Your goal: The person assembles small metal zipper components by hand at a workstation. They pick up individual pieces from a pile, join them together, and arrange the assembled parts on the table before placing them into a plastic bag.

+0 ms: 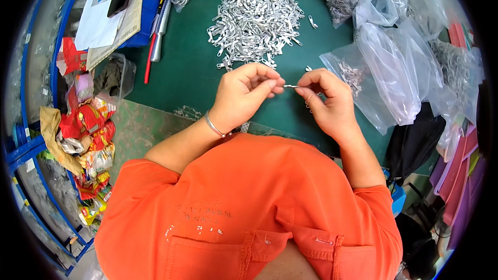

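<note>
Head view: left fingers and right fingers pinch a metal piece over green tabletop near blue shelving.

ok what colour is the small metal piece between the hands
The small metal piece is silver-grey; the head view shows it best.

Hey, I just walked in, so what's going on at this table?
A person in an orange shirt is pinching a small silver metal piece between the fingertips of the left hand and right hand, just above the green tabletop. A heap of silver metal clips lies beyond the hands, with clear plastic bags to the right, some holding metal parts.
</note>
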Available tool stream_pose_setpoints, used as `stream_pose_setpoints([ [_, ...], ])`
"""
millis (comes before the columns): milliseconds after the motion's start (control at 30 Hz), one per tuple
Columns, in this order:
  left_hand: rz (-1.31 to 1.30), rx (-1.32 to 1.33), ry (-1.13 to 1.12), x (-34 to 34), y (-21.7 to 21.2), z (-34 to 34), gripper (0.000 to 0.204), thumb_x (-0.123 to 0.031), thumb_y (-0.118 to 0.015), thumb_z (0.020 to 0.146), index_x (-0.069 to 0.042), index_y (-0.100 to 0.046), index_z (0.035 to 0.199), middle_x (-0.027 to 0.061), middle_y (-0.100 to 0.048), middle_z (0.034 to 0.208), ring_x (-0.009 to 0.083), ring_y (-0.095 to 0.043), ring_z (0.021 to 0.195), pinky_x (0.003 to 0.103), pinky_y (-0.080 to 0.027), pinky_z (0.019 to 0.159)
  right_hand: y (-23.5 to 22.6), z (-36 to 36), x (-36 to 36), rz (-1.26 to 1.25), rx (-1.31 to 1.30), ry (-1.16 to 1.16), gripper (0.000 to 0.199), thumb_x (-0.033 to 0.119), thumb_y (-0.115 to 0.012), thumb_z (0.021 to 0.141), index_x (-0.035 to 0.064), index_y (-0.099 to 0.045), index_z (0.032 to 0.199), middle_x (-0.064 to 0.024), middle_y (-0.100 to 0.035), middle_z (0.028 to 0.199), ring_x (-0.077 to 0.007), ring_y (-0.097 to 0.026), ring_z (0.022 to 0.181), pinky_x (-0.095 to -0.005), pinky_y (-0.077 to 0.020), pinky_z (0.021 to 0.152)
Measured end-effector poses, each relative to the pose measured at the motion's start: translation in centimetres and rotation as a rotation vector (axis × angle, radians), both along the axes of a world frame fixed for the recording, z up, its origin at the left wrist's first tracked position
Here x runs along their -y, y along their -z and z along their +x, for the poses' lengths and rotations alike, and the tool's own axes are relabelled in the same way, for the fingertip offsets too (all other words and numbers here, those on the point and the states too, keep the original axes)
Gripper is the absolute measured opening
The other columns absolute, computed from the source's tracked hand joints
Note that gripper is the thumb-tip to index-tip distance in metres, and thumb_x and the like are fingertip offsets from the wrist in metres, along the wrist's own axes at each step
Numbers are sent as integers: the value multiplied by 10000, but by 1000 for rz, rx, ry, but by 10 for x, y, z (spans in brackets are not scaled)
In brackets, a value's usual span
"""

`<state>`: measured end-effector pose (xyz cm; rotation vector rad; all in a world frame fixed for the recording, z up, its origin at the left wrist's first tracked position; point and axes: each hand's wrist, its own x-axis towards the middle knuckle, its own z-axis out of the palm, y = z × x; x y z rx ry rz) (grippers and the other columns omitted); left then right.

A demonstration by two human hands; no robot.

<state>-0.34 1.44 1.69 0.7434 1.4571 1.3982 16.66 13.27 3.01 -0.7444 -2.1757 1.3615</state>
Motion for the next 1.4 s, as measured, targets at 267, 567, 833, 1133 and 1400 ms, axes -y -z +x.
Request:
stream_pose_setpoints([
  [267, 234, -1164, 73, -19, 9, -19, 223, 16, -741, 763, -37, -693, 974, 86, -627, 891, 278, -610, 847, 361, -486, 760, -7, 25, -29, 250, 288, -3, 76, -46, -658, 810, -16, -655, 880, -153, -630, 846, -343, -631, 807, -384, -505, 718],
  [567, 181, -1011, 96, -6, 10, -10, 151, -1, -710, 811, -30, -651, 947, 92, -646, 867, 292, -621, 799, 375, -495, 733, 5, -30, -18, 412, 135, -238, 182, -84, -603, 781, 10, -653, 930, -129, -601, 904, -347, -584, 887, -423, -499, 783],
  [833, 228, -1045, -46, -6, 5, -23, 155, 43, -671, 823, -13, -664, 967, 110, -643, 921, 286, -627, 827, 364, -505, 738, 16, -37, -10, 518, 150, -191, 138, -13, -659, 780, 40, -653, 908, -117, -607, 915, -327, -587, 871, -429, -469, 743],
  [1133, 204, -1171, 93, -19, 12, -23, 107, -19, -742, 765, -31, -674, 847, 80, -582, 897, 289, -584, 867, 382, -476, 760, -8, -5, -24, 288, 123, -12, 119, -57, -667, 810, 19, -665, 901, -145, -647, 842, -346, -645, 792, -399, -515, 701],
  [1400, 180, -895, 144, -13, 4, -10, 115, 20, -739, 798, -26, -672, 879, 82, -636, 877, 202, -635, 739, 296, -497, 674, -15, 21, -38, -191, 328, 115, 85, -18, -645, 861, -24, -682, 937, -155, -697, 869, -297, -675, 810, -333, -512, 745],
])
